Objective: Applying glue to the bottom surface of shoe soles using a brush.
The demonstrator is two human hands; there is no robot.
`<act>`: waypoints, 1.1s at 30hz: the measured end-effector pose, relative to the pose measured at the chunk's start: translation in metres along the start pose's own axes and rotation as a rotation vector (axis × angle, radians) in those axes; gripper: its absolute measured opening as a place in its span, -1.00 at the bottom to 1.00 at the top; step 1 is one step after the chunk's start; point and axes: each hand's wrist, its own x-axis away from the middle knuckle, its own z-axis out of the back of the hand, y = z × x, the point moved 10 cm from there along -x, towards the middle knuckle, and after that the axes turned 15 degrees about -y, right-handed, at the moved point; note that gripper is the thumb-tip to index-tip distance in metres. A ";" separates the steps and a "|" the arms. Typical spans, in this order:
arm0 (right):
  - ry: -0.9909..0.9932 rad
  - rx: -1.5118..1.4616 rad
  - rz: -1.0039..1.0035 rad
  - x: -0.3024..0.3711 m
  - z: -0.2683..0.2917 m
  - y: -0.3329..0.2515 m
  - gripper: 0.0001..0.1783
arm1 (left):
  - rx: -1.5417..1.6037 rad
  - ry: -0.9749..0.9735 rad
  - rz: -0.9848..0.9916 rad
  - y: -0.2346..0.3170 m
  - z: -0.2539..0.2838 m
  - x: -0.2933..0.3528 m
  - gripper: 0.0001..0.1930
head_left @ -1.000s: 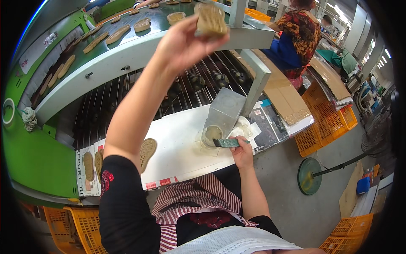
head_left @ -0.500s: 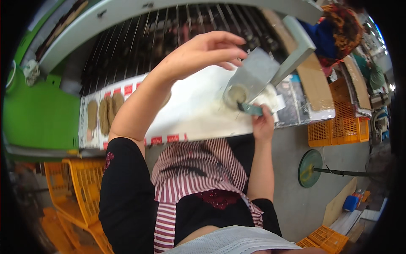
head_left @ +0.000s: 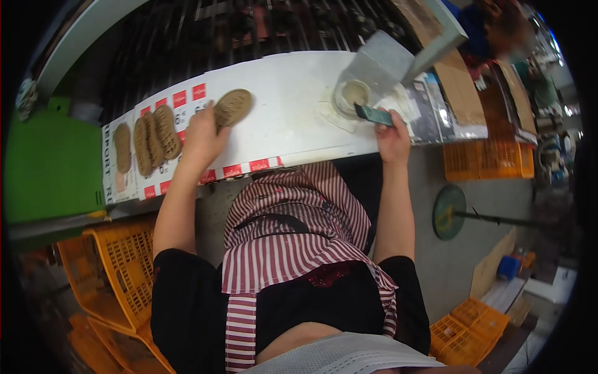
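My left hand (head_left: 205,138) rests on the white table, thumb and fingers closed on the near-left edge of a brown shoe sole (head_left: 235,106), which lies flat. Left of it, several more brown soles (head_left: 149,140) lie close together, with one sole (head_left: 122,148) a little apart. In my right hand (head_left: 394,138) is a flat green brush-like tool (head_left: 375,115), gripped between thumb and fingers. Its dark tip points left, over the near rim of a round tub (head_left: 352,93) holding a pale paste or liquid. A translucent grey sheet (head_left: 383,59) stands behind the tub.
The worktop (head_left: 289,106) is covered with white printed board. Dark bars or rollers (head_left: 261,31) run behind it under a grey frame (head_left: 439,47). A green surface (head_left: 50,168) adjoins at left. Orange crates (head_left: 124,274) and a round green base (head_left: 449,212) stand below.
My left hand has come down from above the middle of the table, to the left, and taken hold of the sole. My right hand keeps the green tool beside the tub.
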 end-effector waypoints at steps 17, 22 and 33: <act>0.124 1.414 -0.069 -0.024 -0.110 -0.044 -0.75 | 2.252 -0.325 -0.256 0.043 -0.064 0.004 -0.51; 0.135 1.493 -0.131 -0.024 -0.101 -0.032 -0.74 | 1.951 -0.419 -0.376 0.069 -0.044 0.018 -0.48; 0.219 1.498 -0.132 -0.008 -0.124 -0.050 -0.72 | 1.380 -0.316 -0.455 0.087 -0.039 0.010 -0.09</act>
